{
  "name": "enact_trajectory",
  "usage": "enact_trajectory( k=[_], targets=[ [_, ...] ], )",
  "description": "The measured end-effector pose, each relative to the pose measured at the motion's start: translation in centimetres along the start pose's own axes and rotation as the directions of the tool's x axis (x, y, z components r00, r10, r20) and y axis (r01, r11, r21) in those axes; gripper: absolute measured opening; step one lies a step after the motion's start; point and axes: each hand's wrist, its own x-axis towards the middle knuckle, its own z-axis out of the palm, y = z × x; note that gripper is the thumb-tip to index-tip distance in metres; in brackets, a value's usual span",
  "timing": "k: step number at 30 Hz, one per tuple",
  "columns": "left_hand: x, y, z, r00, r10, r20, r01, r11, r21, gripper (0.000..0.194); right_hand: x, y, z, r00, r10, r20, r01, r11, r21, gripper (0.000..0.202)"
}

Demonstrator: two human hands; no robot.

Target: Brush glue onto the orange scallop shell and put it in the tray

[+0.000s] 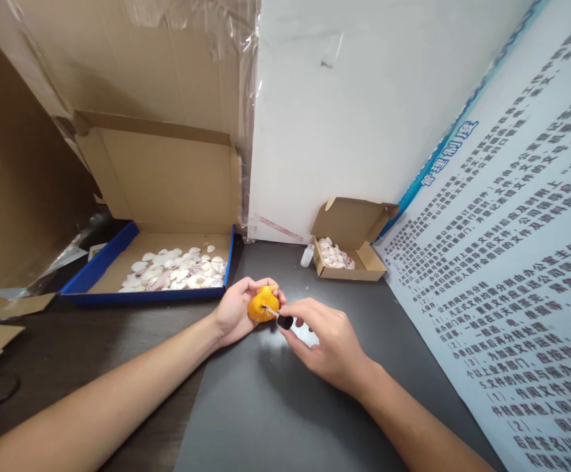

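Note:
In my left hand (236, 311) is a yellow-orange shell-like piece (261, 305), ridged on its surface, with my fingers curled round it. My right hand (332, 337) pinches the black cap of a small brush applicator (285, 321) between thumb and fingers. The applicator's thin pale stem points left, and its dark tip meets the face of the yellow piece. Both hands are held over the dark mat, near the middle of the view. A small white translucent bottle (307, 255) stands uncapped behind my right hand.
A blue-edged cardboard box (147, 300) with its lid up holds many pale shells (177, 269) at left. A smaller open box (351, 274) with shells (333, 254) stands at back right. A white panel (364, 98) and a printed poster (521, 262) rise behind and at right.

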Motion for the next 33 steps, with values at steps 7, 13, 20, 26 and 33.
enact_trajectory(
  k=[7,13,20,26,33],
  targets=[
    [-0.02,0.03,0.33,1.000,-0.005,-0.009,0.005,1.000,0.004,0.017,-0.03,-0.05,-0.16,0.999,-0.035,-0.021,0.035,0.999,0.021,0.016],
    [0.10,0.02,0.38,1.000,-0.012,-0.027,0.013,0.999,0.042,0.027,-0.01,0.02,-0.05,0.998,0.006,-0.065,-0.007,1.000,-0.016,0.016],
    [0.17,-0.04,0.15,0.999,-0.028,-0.033,0.030,0.997,0.069,0.035,0.00,-0.03,0.13,0.999,0.004,-0.052,-0.004,1.000,-0.004,0.018],
    [0.19,-0.16,0.19,0.999,-0.005,-0.031,0.007,0.997,0.073,0.035,-0.16,-0.33,-0.05,0.999,-0.040,0.028,0.038,0.998,0.050,0.016],
    [0.17,-0.29,-0.04,1.000,-0.008,-0.018,0.010,0.994,0.106,0.028,0.06,-0.05,-0.04,0.994,0.014,-0.104,-0.014,1.000,0.000,0.017]
  ],
)
